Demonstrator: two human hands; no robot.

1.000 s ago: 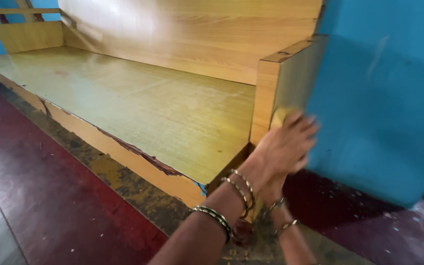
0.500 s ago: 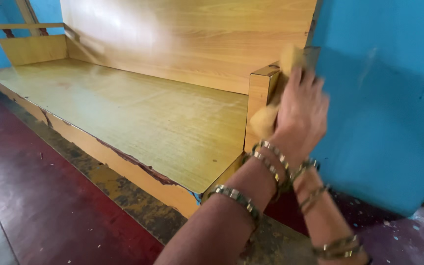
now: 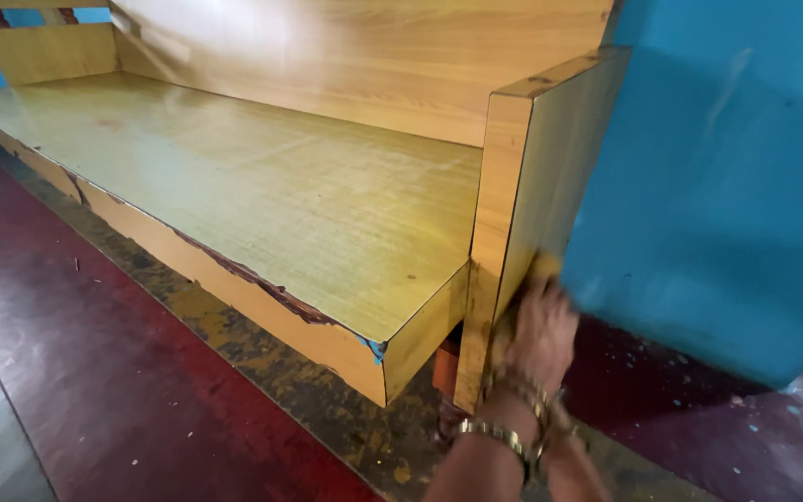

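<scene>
A long yellow wooden bench (image 3: 262,195) stands against a blue wall. My left hand (image 3: 539,330) presses on the lower outer face of the bench's right side panel (image 3: 550,158), fingers pointing up. A yellowish sponge (image 3: 544,268) peeks out blurred above the fingertips, held against the panel. Metal bangles ring that wrist. My right hand (image 3: 564,437) shows only as a wrist with thin bracelets just behind the left one. Its fingers are hidden.
The bench backrest (image 3: 374,56) runs along the top. A blue wall block (image 3: 727,204) juts out right beside the side panel, leaving a narrow gap. The dark red floor (image 3: 95,372) has a worn, stained strip along the bench's chipped front edge.
My hands slid up the side panel with the sponge, then came back down to its lower part. The view has moved closer to the bench.
</scene>
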